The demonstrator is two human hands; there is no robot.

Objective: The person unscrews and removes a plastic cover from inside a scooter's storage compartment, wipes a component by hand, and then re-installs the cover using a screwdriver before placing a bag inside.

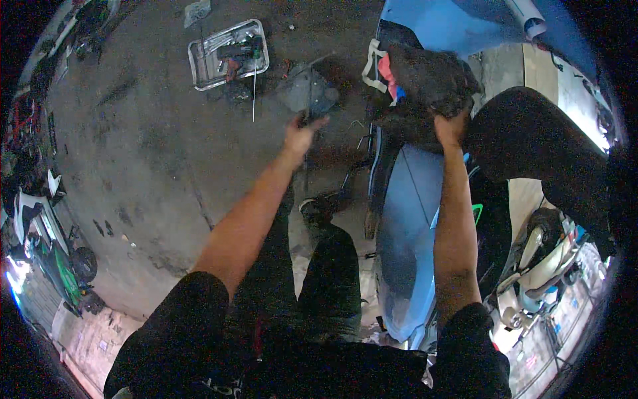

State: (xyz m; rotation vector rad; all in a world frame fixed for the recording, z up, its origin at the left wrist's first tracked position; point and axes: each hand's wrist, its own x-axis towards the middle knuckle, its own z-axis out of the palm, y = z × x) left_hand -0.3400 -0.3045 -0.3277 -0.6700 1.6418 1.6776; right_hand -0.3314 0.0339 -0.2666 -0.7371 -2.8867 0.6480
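My left hand [300,139] is closed on the near edge of a flat, dark grey panel [307,92], which is blurred and hangs over the floor. My right hand [453,126] reaches to the near side of a dark, rough-looking bulky thing [425,80] and seems to grip its edge; its fingertips are lost in the dark. Along that thing's left side show a pale strap-like strip [373,63] and a pink-red piece [387,69]. Blue vehicle bodywork [409,246] lies below it, between my right forearm and my legs.
On the floor ahead sits a metal tray [194,65] of tools, with a long thin rod [254,100] across its rim. A black padded shape [531,126] rises at right. Motorbike parts [531,279] stand at lower right, and a green-and-white vehicle [50,253] at far left.
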